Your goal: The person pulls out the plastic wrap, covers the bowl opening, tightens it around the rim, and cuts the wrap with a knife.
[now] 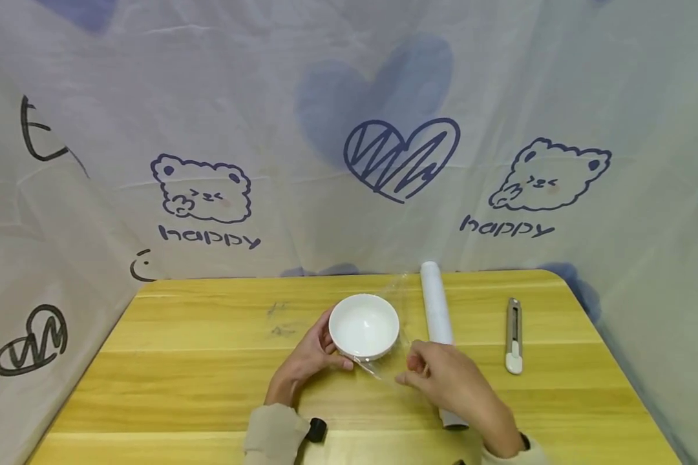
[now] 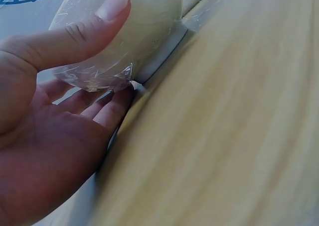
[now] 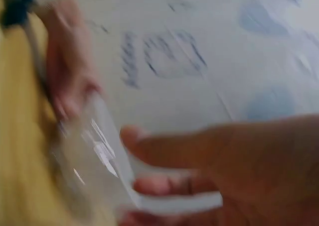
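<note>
A white bowl stands on the wooden table with clear cling film wrapped over its outer side. My left hand grips the bowl from the left, thumb along its near side and fingers curled under the edge in the left wrist view. Loose film sticks out at the bowl's near right. Close to that film is my right hand, its thumb and forefinger apart with a gap between them. The right wrist view is blurred, with shiny film just beyond the fingertips.
A white roll lies lengthwise right of the bowl, partly beneath the right hand. Farther right lies a grey and white utility knife. A printed cloth hangs behind the table and along its sides.
</note>
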`<action>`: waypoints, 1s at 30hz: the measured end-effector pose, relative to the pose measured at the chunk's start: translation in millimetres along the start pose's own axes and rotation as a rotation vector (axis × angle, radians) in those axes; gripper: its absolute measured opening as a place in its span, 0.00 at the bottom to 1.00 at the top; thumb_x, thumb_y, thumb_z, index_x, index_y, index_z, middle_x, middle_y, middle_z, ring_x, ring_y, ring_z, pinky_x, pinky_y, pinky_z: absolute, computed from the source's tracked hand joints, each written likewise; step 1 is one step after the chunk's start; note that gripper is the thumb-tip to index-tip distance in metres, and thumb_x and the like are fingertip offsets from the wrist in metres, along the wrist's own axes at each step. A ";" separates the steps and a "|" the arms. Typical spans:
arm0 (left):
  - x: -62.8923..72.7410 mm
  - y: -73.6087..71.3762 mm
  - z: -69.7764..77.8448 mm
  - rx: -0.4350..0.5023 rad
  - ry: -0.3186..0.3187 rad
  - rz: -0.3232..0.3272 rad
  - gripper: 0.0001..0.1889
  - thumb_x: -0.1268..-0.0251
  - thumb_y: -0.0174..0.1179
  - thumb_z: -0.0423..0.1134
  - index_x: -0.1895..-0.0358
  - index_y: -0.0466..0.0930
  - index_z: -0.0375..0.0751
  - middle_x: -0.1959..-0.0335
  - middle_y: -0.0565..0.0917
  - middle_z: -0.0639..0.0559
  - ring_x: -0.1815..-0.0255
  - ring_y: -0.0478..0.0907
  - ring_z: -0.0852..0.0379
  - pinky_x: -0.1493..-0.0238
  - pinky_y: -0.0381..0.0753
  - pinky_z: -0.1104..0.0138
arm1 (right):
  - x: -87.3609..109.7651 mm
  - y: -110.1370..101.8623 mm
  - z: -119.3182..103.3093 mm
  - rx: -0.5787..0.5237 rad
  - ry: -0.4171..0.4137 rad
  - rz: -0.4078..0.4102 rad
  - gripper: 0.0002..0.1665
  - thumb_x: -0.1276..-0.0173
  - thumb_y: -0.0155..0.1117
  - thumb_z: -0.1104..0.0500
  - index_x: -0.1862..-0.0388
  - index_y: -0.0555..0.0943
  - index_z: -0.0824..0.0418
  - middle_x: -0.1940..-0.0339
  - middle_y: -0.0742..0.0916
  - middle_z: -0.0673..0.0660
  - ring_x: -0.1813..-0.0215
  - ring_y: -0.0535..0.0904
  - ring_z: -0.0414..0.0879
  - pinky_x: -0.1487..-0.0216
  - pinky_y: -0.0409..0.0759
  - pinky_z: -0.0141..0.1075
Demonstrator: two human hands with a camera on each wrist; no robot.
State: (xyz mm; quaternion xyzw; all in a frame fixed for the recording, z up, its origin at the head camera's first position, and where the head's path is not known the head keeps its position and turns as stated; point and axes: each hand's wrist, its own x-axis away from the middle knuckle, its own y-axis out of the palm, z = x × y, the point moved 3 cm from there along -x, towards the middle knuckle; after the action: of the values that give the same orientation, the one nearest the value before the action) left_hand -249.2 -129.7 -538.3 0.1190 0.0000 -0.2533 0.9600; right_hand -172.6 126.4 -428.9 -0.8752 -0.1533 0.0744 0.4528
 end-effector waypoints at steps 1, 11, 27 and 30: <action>-0.4 0.3 0.3 -0.010 0.004 0.000 0.65 0.58 0.75 0.13 0.17 0.40 0.36 0.20 0.52 0.29 0.22 0.57 0.36 0.31 0.71 0.61 | -0.2 7.8 -8.1 0.045 -0.002 0.020 0.19 0.40 0.79 0.46 0.68 0.77 0.53 0.73 0.77 0.46 0.75 0.70 0.41 0.75 0.71 0.36; -1.6 -1.3 -1.0 -0.078 0.000 0.068 0.62 0.60 0.72 0.09 0.18 0.47 0.33 0.22 0.58 0.30 0.25 0.63 0.34 0.35 0.77 0.60 | -2.3 51.9 -36.5 0.367 -0.114 0.215 0.13 0.41 0.77 0.63 0.67 0.78 0.57 0.81 0.76 0.50 0.82 0.72 0.45 0.87 0.65 0.38; -2.5 1.5 5.0 -0.150 -0.019 0.174 0.60 0.64 0.75 0.09 0.21 0.53 0.29 0.26 0.65 0.28 0.31 0.71 0.32 0.42 0.82 0.60 | 0.3 44.9 -43.0 0.449 -0.145 0.165 0.08 0.39 0.70 0.68 0.69 0.83 0.55 0.78 0.76 0.50 0.81 0.71 0.46 0.85 0.67 0.38; -2.5 1.9 5.6 -0.134 -0.017 0.158 0.60 0.64 0.74 0.09 0.21 0.52 0.28 0.26 0.64 0.27 0.30 0.70 0.32 0.41 0.82 0.60 | -4.7 56.8 -36.5 0.448 -0.154 0.188 0.07 0.40 0.71 0.68 0.70 0.83 0.56 0.78 0.79 0.51 0.79 0.74 0.47 0.83 0.70 0.39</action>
State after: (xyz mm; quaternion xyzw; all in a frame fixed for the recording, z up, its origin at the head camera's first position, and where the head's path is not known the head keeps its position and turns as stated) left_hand -250.8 -128.2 -532.2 0.0520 -0.0007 -0.1773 0.9828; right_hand -155.8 65.9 -454.1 -0.7553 -0.0850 0.2145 0.6134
